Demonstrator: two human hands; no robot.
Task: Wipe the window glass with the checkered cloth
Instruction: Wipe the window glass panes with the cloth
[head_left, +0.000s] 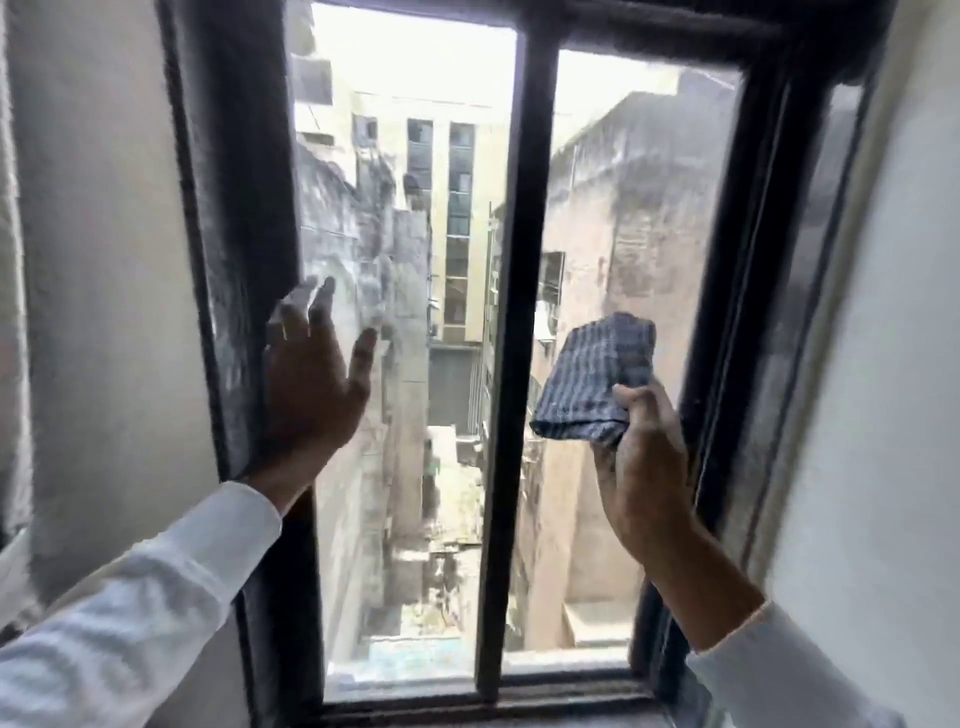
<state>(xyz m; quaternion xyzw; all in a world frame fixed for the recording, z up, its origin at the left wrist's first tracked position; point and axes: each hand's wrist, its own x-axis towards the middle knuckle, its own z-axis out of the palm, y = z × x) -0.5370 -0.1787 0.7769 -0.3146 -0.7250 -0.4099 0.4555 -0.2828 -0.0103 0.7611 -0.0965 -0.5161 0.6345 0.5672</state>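
With the left hand (311, 374) spread open, braced by the dark window frame (234, 260), the right hand (641, 447) clenches the folded checkered cloth (595, 382) before the right pane (623, 208); better flatten it and press evenly.

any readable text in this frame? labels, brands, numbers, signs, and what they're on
None readable.
Checkered cloth in the right hand: plain pattern only, no tag visible.
Window frame and glass: no stickers or marks.
Buildings outside: any signage is too small and blurred to tell.
Left hand and white sleeve: no print.
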